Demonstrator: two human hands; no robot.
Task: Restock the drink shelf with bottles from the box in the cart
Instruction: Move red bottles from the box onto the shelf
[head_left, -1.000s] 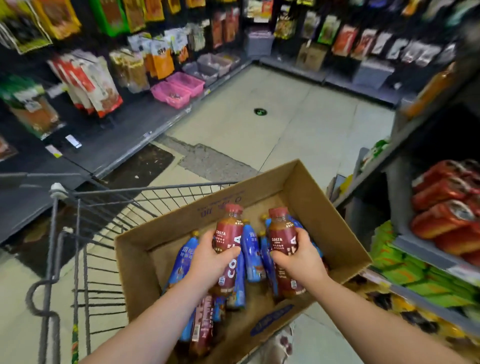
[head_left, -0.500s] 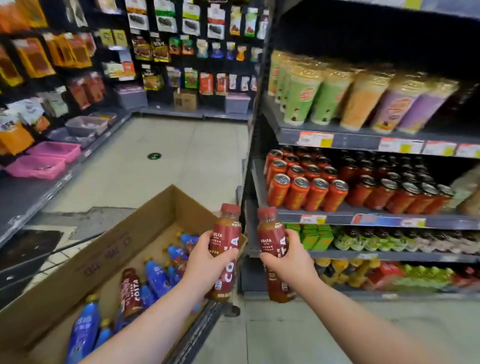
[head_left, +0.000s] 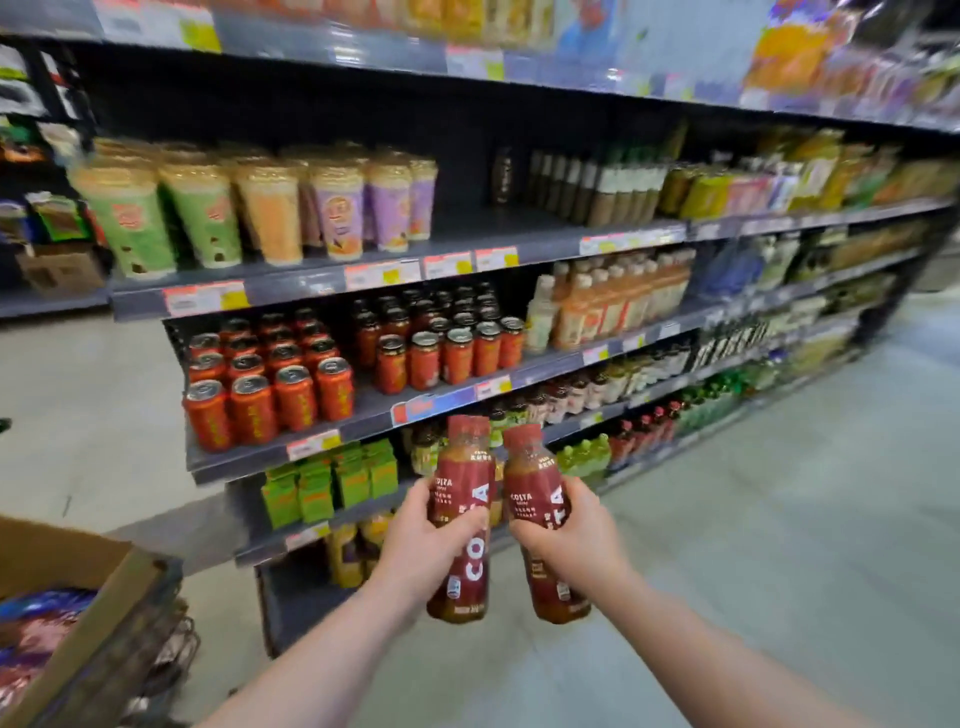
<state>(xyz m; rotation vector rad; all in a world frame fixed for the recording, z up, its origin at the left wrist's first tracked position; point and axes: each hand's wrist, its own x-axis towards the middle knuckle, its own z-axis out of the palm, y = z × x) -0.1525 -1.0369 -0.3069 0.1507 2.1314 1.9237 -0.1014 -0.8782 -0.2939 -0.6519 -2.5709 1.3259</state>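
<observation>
Maroon bottles (head_left: 460, 525), left hand (head_left: 418, 553) and right hand (head_left: 579, 545) fingers (head_left: 571, 496) curled round them, now seemingly nearer the shelf (head_left: 363, 413).

Two red-capped Costa coffee bottles, caps up and almost touching, are held before the lower tiers of the drink shelf (head_left: 467, 236): the left bottle (head_left: 464, 486) in the left hand (head_left: 415, 540), the right bottle (head_left: 535, 491), leaning slightly, in the right hand (head_left: 576, 535). Left of the shelf, a cardboard box (head_left: 62, 566) with blurred bottles sits in the cart (head_left: 150, 623).
</observation>
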